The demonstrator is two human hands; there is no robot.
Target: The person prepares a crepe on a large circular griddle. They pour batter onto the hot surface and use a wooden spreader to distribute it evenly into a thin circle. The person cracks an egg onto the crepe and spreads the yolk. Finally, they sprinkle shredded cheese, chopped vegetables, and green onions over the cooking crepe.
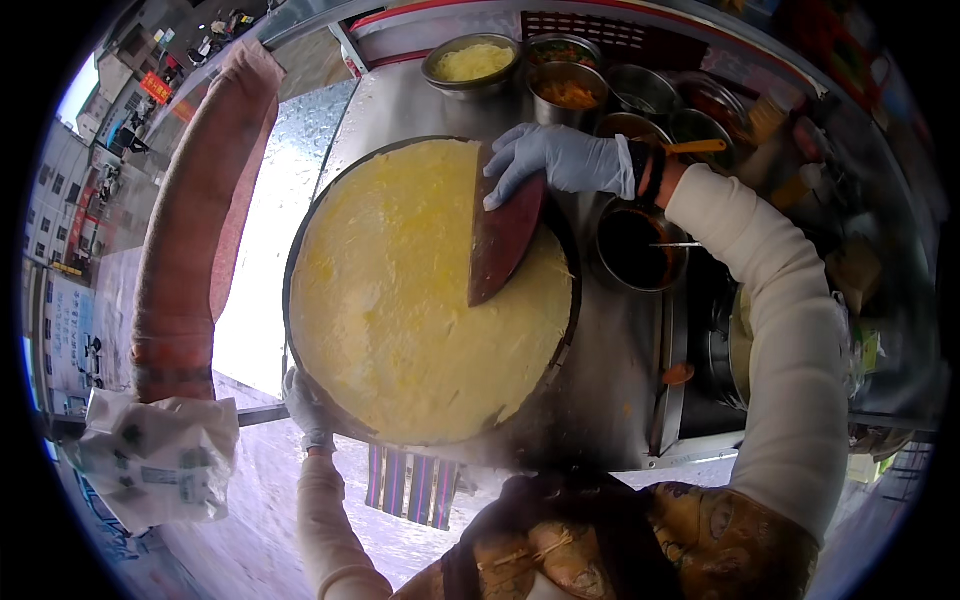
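Note:
A large round griddle (576,300) carries a thin yellow crepe (405,300) with egg spread over it. My right hand (544,161), in a pale disposable glove, holds a dark red, half-moon-shaped spreader (504,240) flat over the crepe's upper right part. Its straight edge faces left, and my fingertips lie on its upper part. My left hand (306,405), also gloved, is at the griddle's lower left rim; whether its fingers grip the rim cannot be told. The crepe covers nearly the whole plate, with a small ragged gap near its lower right edge.
Behind the griddle stand a bowl of pale shreds (474,63), a pot of orange shredded food (568,94) and several other metal pots. A pot of dark sauce (637,247) with a utensil is right of the griddle. A plastic bag (161,457) hangs at the lower left, below a reddish cloth (187,225).

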